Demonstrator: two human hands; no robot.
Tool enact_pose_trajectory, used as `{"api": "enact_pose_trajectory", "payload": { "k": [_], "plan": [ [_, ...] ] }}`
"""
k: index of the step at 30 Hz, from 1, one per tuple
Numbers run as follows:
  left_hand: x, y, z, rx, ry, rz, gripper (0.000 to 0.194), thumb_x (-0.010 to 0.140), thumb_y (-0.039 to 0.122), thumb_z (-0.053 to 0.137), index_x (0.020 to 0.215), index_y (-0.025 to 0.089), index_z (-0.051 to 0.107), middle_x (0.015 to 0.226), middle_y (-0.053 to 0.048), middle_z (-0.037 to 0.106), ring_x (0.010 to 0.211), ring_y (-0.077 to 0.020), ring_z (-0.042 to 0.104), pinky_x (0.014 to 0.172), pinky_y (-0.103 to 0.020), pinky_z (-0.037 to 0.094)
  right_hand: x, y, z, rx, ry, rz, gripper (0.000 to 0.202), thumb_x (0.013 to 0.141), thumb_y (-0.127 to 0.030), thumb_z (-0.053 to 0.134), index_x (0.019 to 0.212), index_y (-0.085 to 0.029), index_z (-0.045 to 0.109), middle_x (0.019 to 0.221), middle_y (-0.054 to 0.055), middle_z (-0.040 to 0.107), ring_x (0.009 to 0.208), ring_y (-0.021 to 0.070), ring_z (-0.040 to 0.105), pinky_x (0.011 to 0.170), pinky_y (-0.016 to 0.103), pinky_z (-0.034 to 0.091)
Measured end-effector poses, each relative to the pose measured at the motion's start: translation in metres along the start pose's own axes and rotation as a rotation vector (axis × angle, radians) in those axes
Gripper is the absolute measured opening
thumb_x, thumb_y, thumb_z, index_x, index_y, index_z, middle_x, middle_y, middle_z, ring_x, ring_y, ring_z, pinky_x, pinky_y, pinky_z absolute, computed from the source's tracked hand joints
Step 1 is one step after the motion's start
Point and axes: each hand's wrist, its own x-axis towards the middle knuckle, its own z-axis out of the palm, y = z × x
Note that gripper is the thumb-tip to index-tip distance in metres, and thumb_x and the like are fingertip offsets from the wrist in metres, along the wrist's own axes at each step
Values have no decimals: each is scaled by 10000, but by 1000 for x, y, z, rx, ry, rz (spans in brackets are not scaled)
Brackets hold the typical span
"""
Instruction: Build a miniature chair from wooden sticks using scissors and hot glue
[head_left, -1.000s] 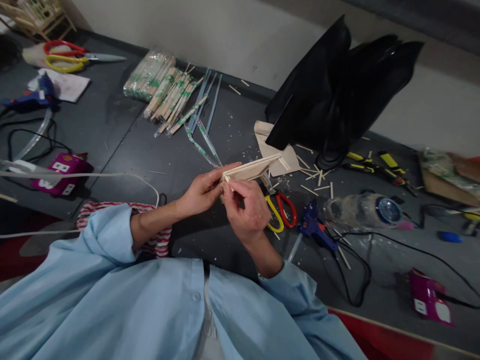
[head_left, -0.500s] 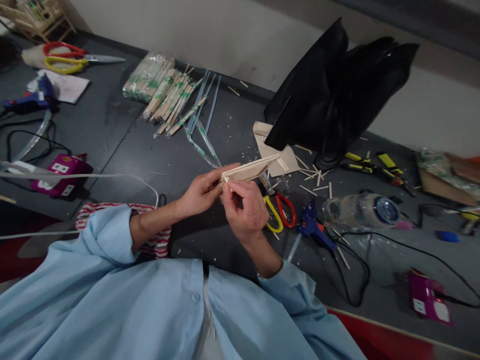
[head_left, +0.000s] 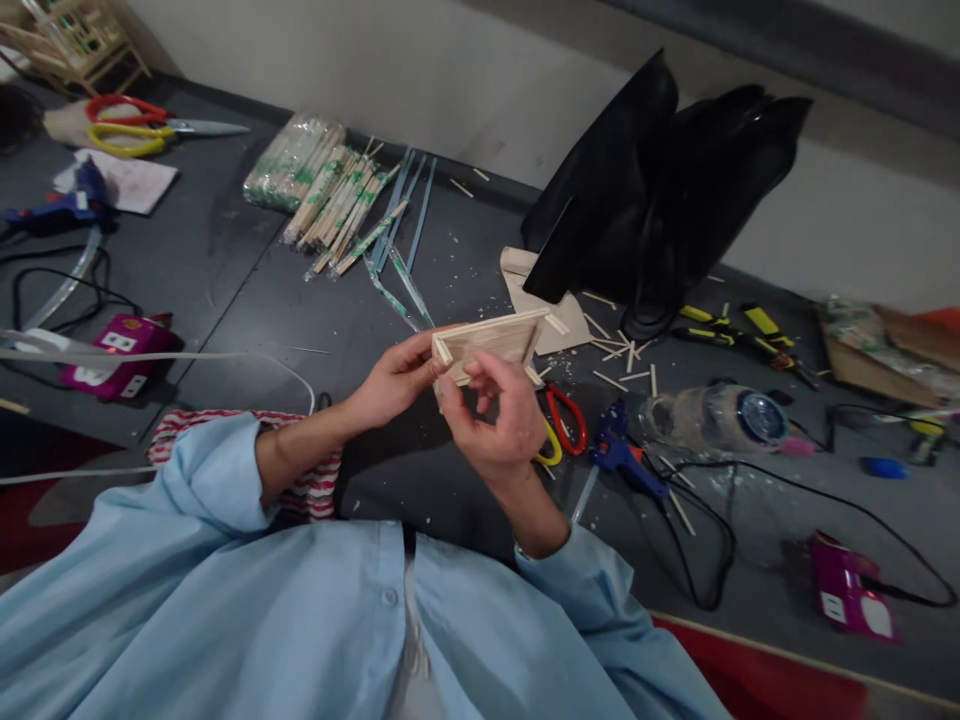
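Observation:
In the head view, my left hand grips the left end of a small shallow wooden tray-like frame, made of a pale panel with thin stick edging. My right hand is at the near side of the frame, its thumb against the lower left corner and its other fingers curled over the inner face. Part of the near edge is hidden behind these fingers. Beyond the frame lie a pale wooden sheet and scattered short stick pieces. Red-and-yellow scissors rest just right of my right hand.
A blue glue gun with a trailing cable and a plastic bottle lie to the right. Wrapped chopsticks are at the back left, a black bag at the back. A white cable crosses left of my arm.
The frame has tipped so more of its inner face shows. My right fingers have shifted from a pinch at its left corner to a looser curl across the near side.

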Motion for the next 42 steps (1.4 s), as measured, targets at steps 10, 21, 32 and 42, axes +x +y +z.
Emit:
{"api": "enact_pose_trajectory", "payload": {
  "k": [10, 21, 32, 42],
  "plan": [
    [7, 10, -2, -348, 122, -261, 264, 808, 318, 760, 1029, 192, 689, 959, -34, 745, 838, -138, 703, 818, -269, 579, 17, 55, -29, -295, 202, 219, 205, 901, -340, 630, 1060, -220, 673, 893, 62, 708, 842, 223, 651, 777, 401, 545],
    [12, 3, -9, -382, 267, -263, 269, 844, 343, 712, 1062, 207, 631, 993, -39, 735, 987, -200, 700, 945, -386, 570, 19, 61, -12, 445, 108, 926, 525, 799, -552, 653, 1177, -198, 564, 858, 23, 653, 646, 132, 601, 408, 205, 375],
    [4, 18, -2, -445, -47, -279, 586, 573, 93, 774, 1115, 282, 658, 1100, -8, 713, 1036, -210, 676, 965, -392, 544, 14, 59, -1, 762, -23, 1092, 207, 774, -429, 657, 789, -228, 607, 647, -35, 588, 522, 109, 514, 418, 222, 388],
    [14, 17, -20, -487, -72, -460, 222, 837, 367, 640, 941, 188, 722, 898, -58, 743, 832, -182, 707, 779, -301, 573, 18, 55, -8, 846, -277, 1162, 163, 703, -380, 673, 749, -224, 671, 600, -32, 644, 558, 159, 595, 530, 283, 480]
  ]
}}
